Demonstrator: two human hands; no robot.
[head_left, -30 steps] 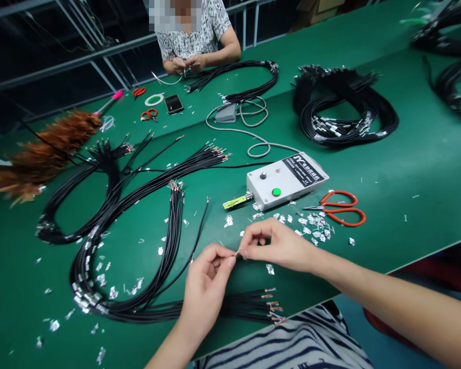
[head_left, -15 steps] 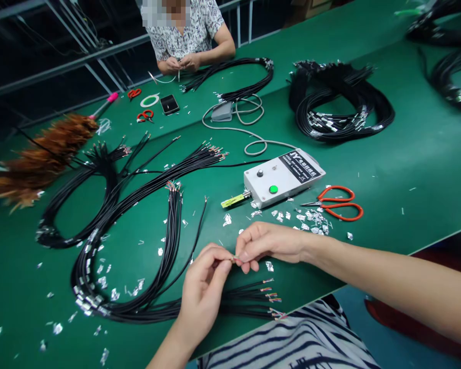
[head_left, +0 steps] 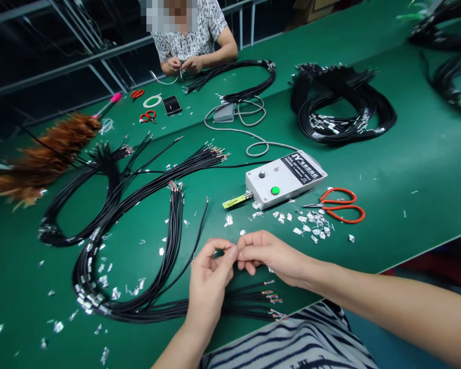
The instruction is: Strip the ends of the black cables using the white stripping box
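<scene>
My left hand (head_left: 211, 277) is closed, thumb and forefinger pinched on the end of a cable. Against it, the fingertips of my right hand (head_left: 269, 253) pinch the same cable end; its thin coloured wires are now hidden by the fingers. Below and behind my left hand runs a bundle of black cables (head_left: 149, 311), with stripped coloured wire ends (head_left: 272, 297) fanning out to the right near the table edge. Silver foil tags wrap the bundle at its left bend. Another group of cable ends (head_left: 174, 205) points away from me, left of my hands.
Beyond my hands sits a grey control box (head_left: 286, 179) with a green button and a yellow-green tip. Orange-handled scissors (head_left: 343, 205) and foil scraps (head_left: 318, 223) lie to its right. More coiled cables (head_left: 346, 107) and a feather duster (head_left: 57, 148) lie farther off. A co-worker (head_left: 188, 41) sits opposite.
My fingertips have drawn together over the wire ends, which showed between them before. My right hand has shifted slightly downward, and the whole view has moved a little.
</scene>
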